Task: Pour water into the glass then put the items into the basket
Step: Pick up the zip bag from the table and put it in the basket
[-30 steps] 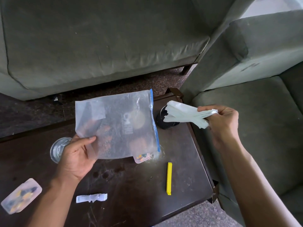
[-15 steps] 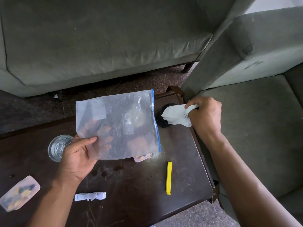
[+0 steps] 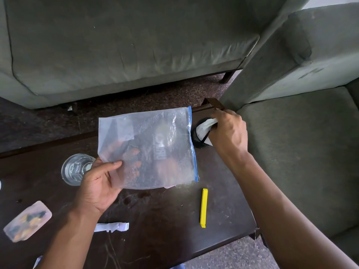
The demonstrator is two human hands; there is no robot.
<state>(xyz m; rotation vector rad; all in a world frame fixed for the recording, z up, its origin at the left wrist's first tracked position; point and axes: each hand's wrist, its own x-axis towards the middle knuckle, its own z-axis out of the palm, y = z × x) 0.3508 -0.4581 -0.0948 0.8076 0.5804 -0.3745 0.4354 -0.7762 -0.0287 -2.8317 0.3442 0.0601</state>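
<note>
My left hand (image 3: 99,183) holds a clear zip bag (image 3: 149,146) with a blue seal, thumb on its front, upright above the dark table (image 3: 174,220). My right hand (image 3: 228,133) grips a wad of white paper (image 3: 205,128) and holds it in the mouth of a small black mesh basket (image 3: 198,139) at the table's far right corner. A glass (image 3: 76,168) with water stands left of the bag. On the table lie a yellow clip (image 3: 204,207), a white clip (image 3: 111,227) and a small clear case (image 3: 28,220) with coloured bits.
A grey-green sofa (image 3: 126,45) runs along the far side, and an armchair (image 3: 301,133) stands close against the table's right edge. Speckled dark floor (image 3: 136,101) shows between sofa and table.
My right hand has carried the white paper left and down, from the air beside the armchair into the black basket. The left hand and bag have stayed put.
</note>
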